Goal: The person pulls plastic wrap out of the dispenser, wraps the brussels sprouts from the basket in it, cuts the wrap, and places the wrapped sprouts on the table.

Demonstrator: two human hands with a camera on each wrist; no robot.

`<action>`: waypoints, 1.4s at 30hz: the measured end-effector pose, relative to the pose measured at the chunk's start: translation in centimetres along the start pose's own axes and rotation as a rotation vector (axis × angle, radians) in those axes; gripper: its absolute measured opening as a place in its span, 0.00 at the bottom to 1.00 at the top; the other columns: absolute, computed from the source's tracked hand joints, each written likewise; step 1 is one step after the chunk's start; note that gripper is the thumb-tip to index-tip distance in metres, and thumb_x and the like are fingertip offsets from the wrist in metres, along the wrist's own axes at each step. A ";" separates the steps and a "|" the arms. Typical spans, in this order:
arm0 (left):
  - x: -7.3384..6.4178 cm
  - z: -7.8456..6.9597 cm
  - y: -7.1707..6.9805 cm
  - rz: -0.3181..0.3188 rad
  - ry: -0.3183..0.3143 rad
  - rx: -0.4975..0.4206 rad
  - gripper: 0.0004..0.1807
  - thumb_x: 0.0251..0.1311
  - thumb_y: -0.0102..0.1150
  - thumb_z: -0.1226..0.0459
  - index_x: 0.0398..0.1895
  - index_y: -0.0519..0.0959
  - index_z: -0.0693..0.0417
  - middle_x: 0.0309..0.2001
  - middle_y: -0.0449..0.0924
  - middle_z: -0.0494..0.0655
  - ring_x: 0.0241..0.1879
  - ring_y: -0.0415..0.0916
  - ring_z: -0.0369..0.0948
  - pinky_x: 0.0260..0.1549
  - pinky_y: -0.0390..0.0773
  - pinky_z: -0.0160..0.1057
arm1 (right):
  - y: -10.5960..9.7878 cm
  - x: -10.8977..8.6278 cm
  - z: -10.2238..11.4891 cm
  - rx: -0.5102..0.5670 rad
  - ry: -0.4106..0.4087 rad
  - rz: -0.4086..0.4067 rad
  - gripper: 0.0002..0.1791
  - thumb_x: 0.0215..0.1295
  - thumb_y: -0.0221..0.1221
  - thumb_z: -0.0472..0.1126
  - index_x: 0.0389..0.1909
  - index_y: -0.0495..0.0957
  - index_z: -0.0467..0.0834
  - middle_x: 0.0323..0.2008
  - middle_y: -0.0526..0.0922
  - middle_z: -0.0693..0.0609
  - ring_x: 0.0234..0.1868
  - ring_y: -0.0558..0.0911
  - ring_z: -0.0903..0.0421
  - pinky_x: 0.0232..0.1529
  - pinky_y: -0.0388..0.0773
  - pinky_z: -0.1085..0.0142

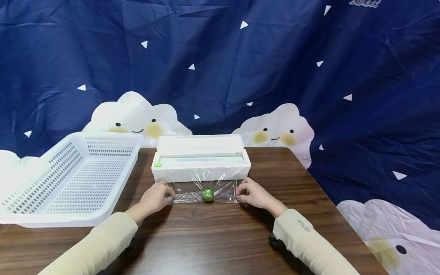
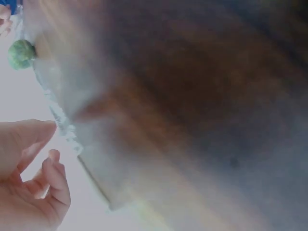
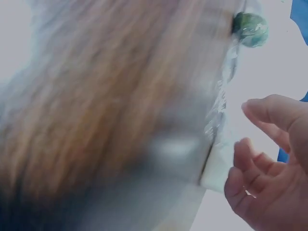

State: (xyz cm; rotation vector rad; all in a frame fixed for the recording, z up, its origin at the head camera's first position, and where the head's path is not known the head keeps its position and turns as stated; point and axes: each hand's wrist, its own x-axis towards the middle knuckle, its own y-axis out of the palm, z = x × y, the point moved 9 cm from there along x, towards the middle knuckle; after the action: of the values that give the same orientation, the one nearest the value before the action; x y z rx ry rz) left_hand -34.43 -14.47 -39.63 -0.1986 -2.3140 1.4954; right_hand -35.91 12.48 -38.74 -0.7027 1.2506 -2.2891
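Note:
A sheet of clear cling film (image 1: pixel 187 196) stretches from the front of a white dispenser box (image 1: pixel 201 175) to both hands. My left hand (image 1: pixel 156 196) pinches its near left corner between thumb and fingers. At the near right corner my right hand (image 1: pixel 255 195) pinches the film the same way. Midway between the hands, a small shiny green ball (image 1: pixel 207 195) sits at the film's near edge, with creases fanning from it. In the left wrist view the thumb (image 2: pixel 41 127) meets the crinkled film edge; in the right wrist view the thumb (image 3: pixel 257 108) points at it.
The box's lid (image 1: pixel 199 143) stands raised at the back, with a green slider (image 1: pixel 157 165) on its front left. A white perforated basket (image 1: pixel 99 214) stands on the left of the brown wooden table (image 1: pixel 206 244). Behind hangs a blue cloud-patterned cloth (image 1: pixel 213 91).

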 end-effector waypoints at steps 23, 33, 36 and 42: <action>2.1 -8.2 2.3 -0.028 0.323 -0.156 0.15 0.50 0.66 0.68 0.44 0.82 0.57 0.40 0.81 0.48 0.41 0.77 0.43 0.41 0.75 0.44 | 3.3 3.5 6.0 0.050 -0.143 -0.050 0.09 0.55 0.62 0.31 0.38 0.80 0.39 0.36 0.80 0.50 0.32 0.77 0.58 0.35 0.74 0.67; 2.7 -7.4 3.3 -0.004 0.267 -0.194 0.17 0.49 0.67 0.67 0.45 0.81 0.58 0.40 0.82 0.48 0.40 0.78 0.42 0.40 0.76 0.41 | 3.9 4.1 4.7 0.080 -0.084 -0.051 0.12 0.52 0.66 0.34 0.39 0.80 0.40 0.37 0.81 0.51 0.33 0.79 0.56 0.36 0.75 0.66; 2.9 -7.3 3.2 -0.008 0.264 -0.177 0.18 0.48 0.68 0.67 0.45 0.81 0.58 0.39 0.82 0.48 0.39 0.78 0.42 0.38 0.76 0.41 | 3.9 4.4 4.5 0.098 -0.070 -0.042 0.14 0.49 0.68 0.36 0.39 0.80 0.41 0.37 0.81 0.52 0.34 0.79 0.56 0.37 0.75 0.65; 3.3 -7.5 3.5 0.005 0.284 -0.090 0.19 0.48 0.68 0.64 0.46 0.80 0.58 0.39 0.82 0.48 0.41 0.78 0.42 0.40 0.75 0.42 | 4.1 4.9 4.1 0.086 -0.058 -0.014 0.16 0.46 0.70 0.37 0.38 0.78 0.42 0.36 0.80 0.55 0.38 0.78 0.57 0.40 0.73 0.62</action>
State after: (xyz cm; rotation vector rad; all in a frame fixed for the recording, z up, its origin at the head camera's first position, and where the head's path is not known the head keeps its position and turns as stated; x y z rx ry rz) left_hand -34.85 -5.55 -39.29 -0.4137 -2.1535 1.2738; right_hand -36.61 4.90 -39.28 -0.7440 1.1171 -2.3017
